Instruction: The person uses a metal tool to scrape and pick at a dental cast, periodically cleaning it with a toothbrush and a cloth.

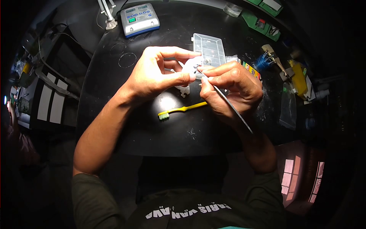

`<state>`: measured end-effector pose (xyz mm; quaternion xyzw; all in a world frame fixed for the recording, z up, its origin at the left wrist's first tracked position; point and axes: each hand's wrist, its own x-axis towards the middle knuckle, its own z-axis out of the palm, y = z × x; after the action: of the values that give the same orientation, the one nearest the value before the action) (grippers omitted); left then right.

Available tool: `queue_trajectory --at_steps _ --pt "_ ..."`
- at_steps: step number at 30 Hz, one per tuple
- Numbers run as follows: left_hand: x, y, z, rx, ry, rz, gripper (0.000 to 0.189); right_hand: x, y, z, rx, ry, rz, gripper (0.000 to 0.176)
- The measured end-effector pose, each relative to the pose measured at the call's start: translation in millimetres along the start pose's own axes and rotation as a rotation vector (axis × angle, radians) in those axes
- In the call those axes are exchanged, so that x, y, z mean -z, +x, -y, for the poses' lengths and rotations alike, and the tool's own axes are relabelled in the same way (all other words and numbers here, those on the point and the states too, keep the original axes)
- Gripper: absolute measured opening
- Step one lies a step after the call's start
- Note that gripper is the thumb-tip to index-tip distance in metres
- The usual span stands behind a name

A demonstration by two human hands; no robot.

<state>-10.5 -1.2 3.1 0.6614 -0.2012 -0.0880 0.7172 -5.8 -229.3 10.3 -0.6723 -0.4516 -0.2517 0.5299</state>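
Observation:
My left hand is closed on a small white piece, pinched between thumb and fingers; its exact kind I cannot make out. My right hand grips a thin metal hand tool like a pen, and the tip meets the white piece. Below my hands, a yellow toothbrush with green bristles lies on the black table, its handle end hidden behind my right hand. Another pale piece rests under my left hand. Just beyond my hands sits a clear plastic compartment box with small bits inside.
At the back left stands a silver and blue device with buttons, beside a white lamp arm. Green bins line the back right. A blue brush-like item, yellow item and clear bag lie on the right.

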Motion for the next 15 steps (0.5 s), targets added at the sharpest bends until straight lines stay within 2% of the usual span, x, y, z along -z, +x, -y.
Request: queue_trajectory --at_steps 8,15 --pt "-2.3 0.1 -2.9 0.029 -0.013 -0.017 0.053 -0.6 -0.8 0.0 -0.01 -0.005 -0.023 0.02" --pt "-6.6 1.1 -2.1 -0.059 -0.003 -0.029 0.053 1.3 -1.1 -2.4 0.008 -0.034 -0.013 0.021"
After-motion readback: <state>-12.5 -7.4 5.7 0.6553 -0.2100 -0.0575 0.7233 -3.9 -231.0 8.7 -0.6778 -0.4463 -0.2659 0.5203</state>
